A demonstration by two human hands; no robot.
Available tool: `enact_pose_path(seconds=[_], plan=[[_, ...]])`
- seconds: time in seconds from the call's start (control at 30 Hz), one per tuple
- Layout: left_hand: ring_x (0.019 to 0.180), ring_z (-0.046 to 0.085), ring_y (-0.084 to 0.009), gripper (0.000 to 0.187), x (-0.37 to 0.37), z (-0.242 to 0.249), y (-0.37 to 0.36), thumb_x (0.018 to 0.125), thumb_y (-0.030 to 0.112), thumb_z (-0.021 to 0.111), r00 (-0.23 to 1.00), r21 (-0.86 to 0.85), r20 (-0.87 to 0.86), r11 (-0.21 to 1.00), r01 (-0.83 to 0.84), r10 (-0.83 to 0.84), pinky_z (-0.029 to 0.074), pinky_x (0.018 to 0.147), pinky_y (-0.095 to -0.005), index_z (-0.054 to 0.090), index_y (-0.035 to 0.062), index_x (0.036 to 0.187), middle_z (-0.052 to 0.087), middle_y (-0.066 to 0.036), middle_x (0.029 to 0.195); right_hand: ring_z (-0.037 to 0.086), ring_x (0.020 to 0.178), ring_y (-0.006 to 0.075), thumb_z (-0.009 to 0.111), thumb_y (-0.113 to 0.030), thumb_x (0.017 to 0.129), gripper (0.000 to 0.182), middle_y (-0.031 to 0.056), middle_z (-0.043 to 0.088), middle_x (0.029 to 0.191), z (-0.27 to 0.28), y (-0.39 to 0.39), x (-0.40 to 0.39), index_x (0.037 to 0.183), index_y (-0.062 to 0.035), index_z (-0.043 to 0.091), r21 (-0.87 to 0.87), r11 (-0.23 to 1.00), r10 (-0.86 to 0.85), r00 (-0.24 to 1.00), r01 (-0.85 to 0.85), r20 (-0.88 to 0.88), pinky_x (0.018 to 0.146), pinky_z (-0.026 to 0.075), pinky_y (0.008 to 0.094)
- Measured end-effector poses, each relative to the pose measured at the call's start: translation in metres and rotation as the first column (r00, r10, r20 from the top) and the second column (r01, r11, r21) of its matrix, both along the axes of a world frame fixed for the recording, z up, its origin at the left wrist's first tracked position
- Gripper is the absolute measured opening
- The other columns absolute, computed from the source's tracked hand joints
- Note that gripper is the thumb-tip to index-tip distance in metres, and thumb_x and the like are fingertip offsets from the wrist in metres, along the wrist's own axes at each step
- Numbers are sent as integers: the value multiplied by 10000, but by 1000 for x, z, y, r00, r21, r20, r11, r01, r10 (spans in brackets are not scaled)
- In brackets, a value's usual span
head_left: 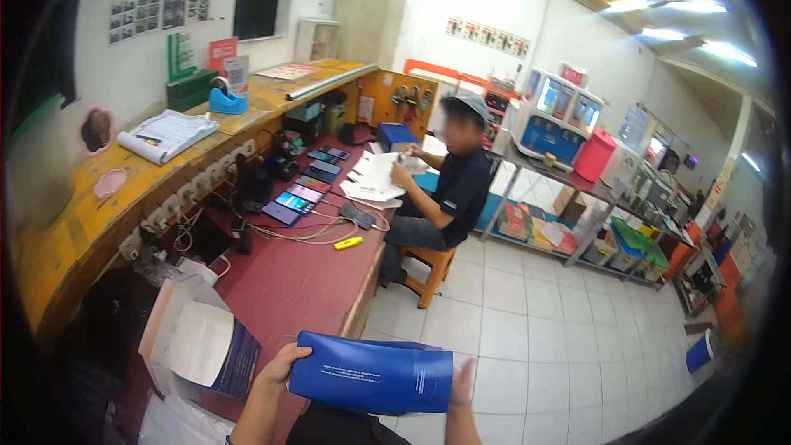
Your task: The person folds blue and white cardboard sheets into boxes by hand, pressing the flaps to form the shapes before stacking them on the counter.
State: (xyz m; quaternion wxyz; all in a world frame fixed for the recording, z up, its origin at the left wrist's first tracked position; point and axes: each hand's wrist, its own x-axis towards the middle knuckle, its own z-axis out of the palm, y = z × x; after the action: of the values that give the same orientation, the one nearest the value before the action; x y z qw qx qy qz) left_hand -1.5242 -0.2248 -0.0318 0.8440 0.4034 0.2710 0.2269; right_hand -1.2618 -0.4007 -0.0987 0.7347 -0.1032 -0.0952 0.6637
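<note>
I hold a flat blue box (372, 377) with small white print in front of me, low in the head view. My left hand (278, 369) grips its left end, thumb on top. My right hand (461, 387) clasps its right end, fingers pointing up. The box hangs just off the front edge of the red-topped workbench (288, 280). To the left of my left hand an open box with a white inside and dark blue outside (202, 344) lies on the bench.
Several phones (301, 191) lie charging in a row on the bench, with cables, a black remote-like device (357, 215) and a yellow marker (348, 243). A seated co-worker (449, 189) handles papers (375, 177) farther along. Shelves with machines (568, 124) line the right. White tiled floor (527, 321) lies between.
</note>
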Motion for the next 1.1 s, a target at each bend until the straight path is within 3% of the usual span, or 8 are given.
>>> enact_pose_path(seconds=[0.07, 0.2, 0.33, 0.5, 0.6, 0.73, 0.93, 1.1], plan=[[893, 549, -216, 436, -9, 0, 6, 793, 277, 507, 1000, 113, -4, 994, -14, 15, 442, 790, -350, 443, -43, 1083, 543, -145, 1003, 568, 818, 202, 505, -226, 820, 349, 99, 573, 938, 63, -2, -6, 1057, 30, 476, -308, 946, 97, 815, 104, 572, 736, 465, 330], [875, 543, -256, 408, 9, 18, -18, 798, 262, 514, 873, -305, 453, 952, -39, 181, 466, 730, -367, 432, -5, 1096, 550, -120, 955, 582, 702, 147, 517, -181, 818, 257, 73, 595, 846, 66, 9, -26, 953, 38, 514, -267, 892, -169, 816, 366, 553, 669, 476, 263], [709, 545, -273, 351, 32, -15, -61, 851, 377, 375, 973, -85, 200, 987, 134, -115, 436, 731, -373, 469, 77, 1007, 543, -83, 812, 564, 779, 164, 553, -99, 794, 184, 75, 580, 884, 77, 35, -79, 941, 8, 526, -120, 821, -441, 753, 559, 489, 718, 454, 276], [463, 402, -108, 385, 53, -7, -82, 867, 416, 313, 406, -411, 900, 616, 672, 158, 302, 522, -229, 496, 86, 790, 402, -13, 563, 506, 887, 169, 551, -59, 785, 278, 70, 521, 978, 86, 39, -96, 1040, -7, 453, 56, 646, -686, 548, 761, 479, 806, 394, 298], [542, 410, -77, 278, 58, -10, -90, 777, 369, 526, 818, 32, 574, 998, -52, 24, 351, 518, -243, 445, 106, 817, 402, 9, 662, 484, 920, 163, 539, -34, 786, 293, 68, 503, 1000, 83, 37, -105, 1056, -8, 430, 77, 571, -705, 439, 818, 558, 827, 378, 296], [642, 471, -99, 320, 72, 13, -94, 717, 86, 620, 914, 473, 268, 785, -400, 304, 407, 546, -243, 424, 59, 969, 472, -29, 825, 481, 921, 157, 544, 11, 767, 320, 65, 498, 1005, 80, 39, -113, 1063, -9, 424, 67, 547, -641, 366, 835, 675, 831, 372, 290], [625, 533, -120, 274, 72, -10, -76, 740, 106, 615, 965, 256, 193, 940, -227, 180, 439, 546, -250, 498, 11, 969, 554, -74, 853, 497, 911, 147, 518, -64, 794, 326, 56, 509, 1025, 56, 41, -91, 1097, -11, 411, 46, 460, -558, 248, 887, 792, 815, 388, 279], [624, 517, -89, 113, 47, -14, -49, 749, 50, 585, 913, 765, -44, 601, -231, 406, 424, 563, -215, 537, -3, 836, 558, -29, 704, 537, 737, 123, 519, -93, 781, 174, 48, 562, 850, 108, 13, -39, 943, -32, 505, -224, 924, -222, 912, 310, 344, 673, 432, 265]])
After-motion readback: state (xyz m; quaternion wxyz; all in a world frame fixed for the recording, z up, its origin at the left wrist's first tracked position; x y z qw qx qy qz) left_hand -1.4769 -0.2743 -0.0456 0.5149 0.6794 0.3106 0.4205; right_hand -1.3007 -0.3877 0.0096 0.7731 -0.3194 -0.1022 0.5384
